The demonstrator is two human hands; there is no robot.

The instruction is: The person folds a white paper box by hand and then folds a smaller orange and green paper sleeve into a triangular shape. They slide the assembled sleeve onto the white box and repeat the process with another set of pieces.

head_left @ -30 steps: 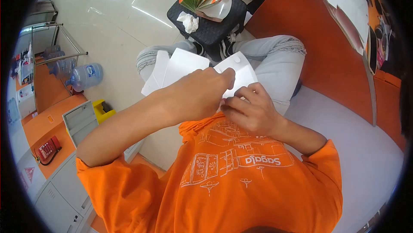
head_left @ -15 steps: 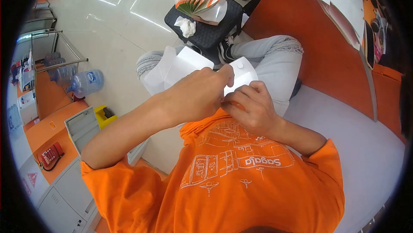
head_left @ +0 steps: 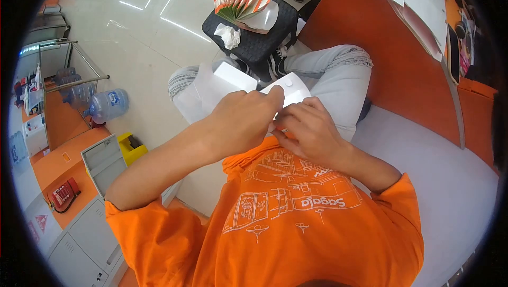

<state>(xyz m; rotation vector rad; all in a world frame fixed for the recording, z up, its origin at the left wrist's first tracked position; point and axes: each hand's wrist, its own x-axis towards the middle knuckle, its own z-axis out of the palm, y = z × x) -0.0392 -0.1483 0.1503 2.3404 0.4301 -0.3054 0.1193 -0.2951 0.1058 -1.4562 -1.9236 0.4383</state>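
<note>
White carton (head_left: pixel 290 89), partly hidden behind left hand (head_left: pixel 244 117) and right hand (head_left: pixel 311 129), grip unclear.

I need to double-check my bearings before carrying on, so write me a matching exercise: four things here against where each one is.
Things
1. Small white card box
2. Crumpled white tissue
3. Red fire extinguisher
4. Large clear-blue plastic water jug

Places
A. In front of an orange panel, picture left
B. Above the yellow container in the picture
C. At the fingers of the left hand and right hand
D. On the black stool

Pairs: 1-C, 2-D, 3-A, 4-B
</note>
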